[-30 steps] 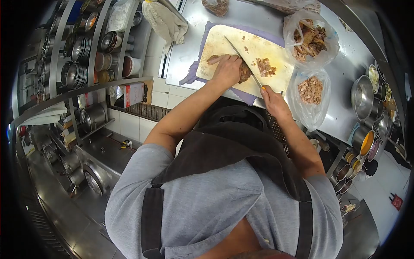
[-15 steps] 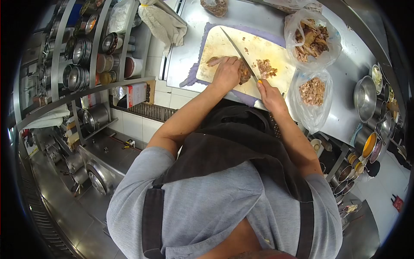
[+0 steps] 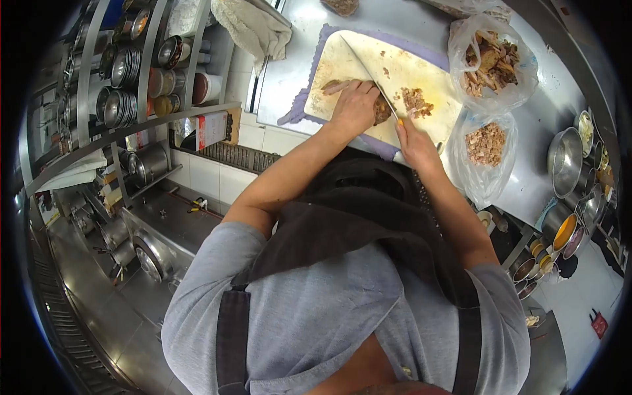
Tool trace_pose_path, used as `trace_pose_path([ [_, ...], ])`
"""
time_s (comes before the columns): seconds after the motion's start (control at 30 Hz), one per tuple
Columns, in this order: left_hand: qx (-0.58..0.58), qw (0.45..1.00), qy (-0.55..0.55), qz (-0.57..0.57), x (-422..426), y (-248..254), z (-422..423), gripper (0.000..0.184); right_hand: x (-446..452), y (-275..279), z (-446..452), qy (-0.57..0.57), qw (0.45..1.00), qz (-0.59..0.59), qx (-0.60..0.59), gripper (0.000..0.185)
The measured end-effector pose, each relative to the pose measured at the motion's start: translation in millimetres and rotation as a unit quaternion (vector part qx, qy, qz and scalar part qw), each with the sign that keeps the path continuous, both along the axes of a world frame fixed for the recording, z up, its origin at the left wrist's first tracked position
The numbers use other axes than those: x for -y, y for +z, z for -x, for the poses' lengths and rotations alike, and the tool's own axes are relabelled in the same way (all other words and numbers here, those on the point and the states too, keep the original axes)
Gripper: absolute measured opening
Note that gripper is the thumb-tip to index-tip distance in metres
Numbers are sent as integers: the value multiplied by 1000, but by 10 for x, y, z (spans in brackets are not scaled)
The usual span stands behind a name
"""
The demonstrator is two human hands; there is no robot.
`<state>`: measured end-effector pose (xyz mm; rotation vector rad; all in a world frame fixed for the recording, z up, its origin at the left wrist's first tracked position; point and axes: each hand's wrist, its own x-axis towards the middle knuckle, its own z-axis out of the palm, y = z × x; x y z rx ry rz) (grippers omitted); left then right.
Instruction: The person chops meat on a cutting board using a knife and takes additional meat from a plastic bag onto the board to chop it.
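Note:
My left hand [image 3: 356, 107] presses down on a piece of cooked-looking brown meat [image 3: 382, 111], fingers curled over it. In my right hand [image 3: 417, 143] is a long kitchen knife [image 3: 372, 79], its blade lying along the meat's right side beside my left fingertips. Both hands are over a worn cream cutting board [image 3: 431, 69], which rests on a purple cloth [image 3: 309, 92]. Right of the blade lies a small heap of chopped meat [image 3: 417, 103]. Most of the meat under my left hand is hidden.
Right of the board sit a plastic bag of larger meat pieces [image 3: 490, 62] and a bag of diced meat [image 3: 486, 145]. A metal bowl [image 3: 564, 161] stands farther right. At upper left hangs a pale towel [image 3: 253, 29], near shelves of stacked metal bowls [image 3: 120, 108].
The camera view has shifted slightly, so the board and bags appear farther right. My hands keep their hold on the meat and knife, with the blade still beside the meat.

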<state>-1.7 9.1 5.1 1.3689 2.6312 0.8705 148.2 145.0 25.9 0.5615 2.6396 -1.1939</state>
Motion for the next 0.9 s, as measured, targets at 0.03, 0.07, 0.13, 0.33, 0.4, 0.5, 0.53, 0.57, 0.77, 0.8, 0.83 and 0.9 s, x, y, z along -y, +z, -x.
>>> trace_pose_path([
  [0.03,1,1000,-6,-6,18,-9,-16,18,18,-87,149,4,1000,-2,-10,33],
  [0.07,-5,1000,-5,-6,5,-4,8,18,14,-143,314,8,1000,-8,-28,33],
  [0.13,-2,1000,-13,4,31,-8,-8,19,39,-125,383,2,1000,-15,-16,34],
  [0.33,-4,1000,-1,-19,35,-48,-27,22,-63,3,198,-36,998,33,-28,38],
  [0.4,-2,1000,1,-18,44,-54,-47,22,-67,215,42,-30,999,28,4,37],
  [0.5,-3,1000,4,-20,16,-57,-42,21,-85,270,-185,-21,999,28,28,35],
  [0.53,-5,1000,6,-21,17,-62,-46,21,-85,236,-233,-15,999,35,22,35],
  [0.57,-3,1000,8,-20,18,-71,-40,21,-79,173,-224,-12,999,36,24,35],
  [0.77,-7,1000,-11,-14,56,-92,-27,21,17,-126,308,-2,1000,9,20,38],
  [0.8,-5,1000,-8,-17,56,-76,-33,21,22,-159,340,-6,1000,5,-12,38],
  [0.83,-2,1000,-5,-22,45,-62,-28,22,8,-182,355,-11,999,-1,-43,39],
  [0.9,14,999,4,-38,54,-38,-28,23,-15,-132,266,-26,998,8,-54,38],
])
